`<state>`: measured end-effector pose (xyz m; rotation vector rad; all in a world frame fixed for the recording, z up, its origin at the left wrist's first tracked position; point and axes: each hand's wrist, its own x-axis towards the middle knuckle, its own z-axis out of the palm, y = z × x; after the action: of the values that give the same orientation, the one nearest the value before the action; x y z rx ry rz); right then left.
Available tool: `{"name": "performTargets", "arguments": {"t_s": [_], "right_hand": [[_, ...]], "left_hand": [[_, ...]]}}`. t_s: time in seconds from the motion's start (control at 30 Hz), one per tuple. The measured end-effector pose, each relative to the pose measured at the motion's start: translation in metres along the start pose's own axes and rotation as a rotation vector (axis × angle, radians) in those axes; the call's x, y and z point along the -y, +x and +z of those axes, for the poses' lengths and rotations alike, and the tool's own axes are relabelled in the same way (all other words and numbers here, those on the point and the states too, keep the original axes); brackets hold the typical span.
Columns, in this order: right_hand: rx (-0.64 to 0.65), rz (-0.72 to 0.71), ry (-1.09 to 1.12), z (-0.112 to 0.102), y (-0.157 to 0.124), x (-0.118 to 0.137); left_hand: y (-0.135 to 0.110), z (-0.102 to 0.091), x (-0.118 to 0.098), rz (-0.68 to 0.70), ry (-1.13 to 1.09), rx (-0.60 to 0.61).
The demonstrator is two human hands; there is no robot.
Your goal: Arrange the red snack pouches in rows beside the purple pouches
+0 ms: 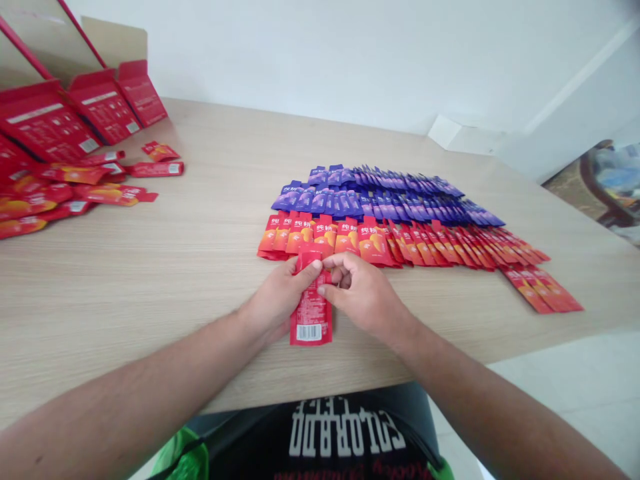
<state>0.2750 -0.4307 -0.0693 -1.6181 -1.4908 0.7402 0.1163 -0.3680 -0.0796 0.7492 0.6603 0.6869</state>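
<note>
Both my hands grip one red sachet (311,319) that lies back side up, barcode toward me, near the front edge of the wooden table (150,267). My left hand (279,299) pinches its upper left edge. My right hand (361,293) pinches its upper right edge with curled fingers. Just beyond the hands lies a row of overlapping red-orange sachets (400,245), and behind it a row of purple sachets (380,197).
Loose red sachets (75,193) lie in a pile at the far left, beside open red cartons (75,113) with raised lids. A white wall runs behind the table. At the right the table ends above a light floor.
</note>
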Motion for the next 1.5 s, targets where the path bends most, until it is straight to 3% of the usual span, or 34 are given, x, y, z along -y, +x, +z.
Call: {"name": "performTargets", "arguments": {"t_s": [0.17,0.33,0.5,0.63,0.77,0.9,1.07,1.2,1.33,1.4,1.5], "right_hand": [[0.019,0.106,0.06,0.001,0.002,0.006],[0.032,0.082,-0.002,-0.007,0.001,0.005],[0.085,0.113,0.162,-0.022,-0.014,-0.004],[-0.024,0.25,0.329,-0.027,-0.032,-0.016],[-0.104,0.255,0.578,-0.021,-0.042,-0.019],[-0.017,0.23,0.775,-0.015,-0.044,-0.01],[0.166,0.176,0.967,-0.017,-0.043,-0.012],[0.255,0.054,0.902,-0.017,-0.039,-0.018],[0.124,-0.281,0.524,-0.032,-0.04,-0.008],[0.013,-0.37,0.349,-0.053,-0.044,0.001],[-0.165,-0.268,0.347,-0.102,-0.044,0.008]], "left_hand": [[0.001,0.0,0.002,0.052,0.01,-0.009],[-0.001,0.0,0.001,0.075,-0.01,0.06],[-0.004,0.0,-0.005,0.033,0.002,0.154],[-0.003,0.0,-0.005,0.035,0.026,0.261],[0.0,0.0,-0.002,0.038,0.037,0.232],[0.0,-0.003,-0.005,0.01,0.037,0.185],[-0.004,-0.002,-0.016,-0.122,0.035,0.291],[-0.007,-0.003,-0.018,-0.229,0.044,0.398],[-0.007,-0.009,-0.011,-0.283,0.075,0.361],[-0.006,-0.012,-0.008,-0.267,0.081,0.313],[-0.005,-0.014,-0.006,-0.279,0.112,0.295]]}}
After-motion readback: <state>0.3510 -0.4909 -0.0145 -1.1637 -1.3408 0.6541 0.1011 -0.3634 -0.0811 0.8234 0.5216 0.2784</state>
